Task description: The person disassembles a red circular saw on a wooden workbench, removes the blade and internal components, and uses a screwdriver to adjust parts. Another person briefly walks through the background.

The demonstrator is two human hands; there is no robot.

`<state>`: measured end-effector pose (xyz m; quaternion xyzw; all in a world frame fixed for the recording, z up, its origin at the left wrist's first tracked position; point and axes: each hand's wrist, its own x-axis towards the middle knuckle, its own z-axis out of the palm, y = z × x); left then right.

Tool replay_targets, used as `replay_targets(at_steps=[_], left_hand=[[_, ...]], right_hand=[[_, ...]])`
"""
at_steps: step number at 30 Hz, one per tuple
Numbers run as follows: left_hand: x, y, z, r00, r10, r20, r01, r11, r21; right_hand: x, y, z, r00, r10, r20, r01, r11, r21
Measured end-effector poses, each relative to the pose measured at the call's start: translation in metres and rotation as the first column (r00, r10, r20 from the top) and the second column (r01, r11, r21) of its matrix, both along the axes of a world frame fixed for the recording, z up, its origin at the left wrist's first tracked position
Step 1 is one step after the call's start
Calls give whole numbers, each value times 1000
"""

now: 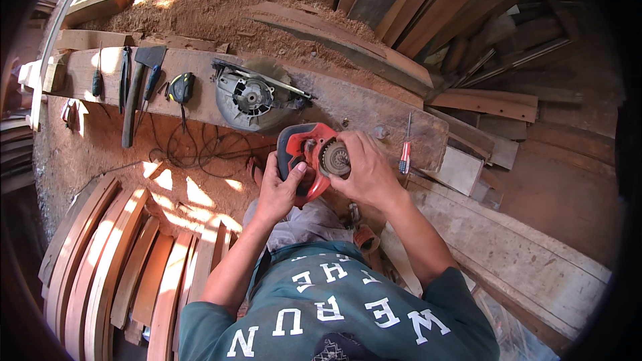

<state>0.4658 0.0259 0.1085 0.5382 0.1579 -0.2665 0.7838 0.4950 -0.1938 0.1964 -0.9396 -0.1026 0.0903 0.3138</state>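
A red and dark grey power tool housing is held up in front of my body, over the near edge of the wooden bench. My left hand is closed on its left side, thumb across the red inner face. On the other side, my right hand grips it, fingers curled round a round toothed metal part at its right end. Just beyond lies the metal body of a circular saw, its round middle exposed. To the right, a screwdriver with a red and clear handle rests on the bench.
Along the bench at left lie a hatchet, a tape measure and several hand tools. A black cable loops on the sawdust floor. Stacked curved boards stand at lower left; planks lean at the back right.
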Motion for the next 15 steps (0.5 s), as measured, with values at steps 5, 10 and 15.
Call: replay_targets(at_steps=[5, 10, 15], left_hand=[[-9, -1, -10, 998, 57, -21, -56, 998, 20], [-15, -1, -25, 995, 96, -5, -96, 995, 2], [-13, -2, -24, 995, 102, -8, -102, 994, -36]], right_hand=[[3, 0, -21, 999, -12, 33, 9, 996, 87], [1, 4, -36, 998, -27, 53, 20, 993, 119], [-2, 7, -44, 997, -65, 46, 60, 991, 116]])
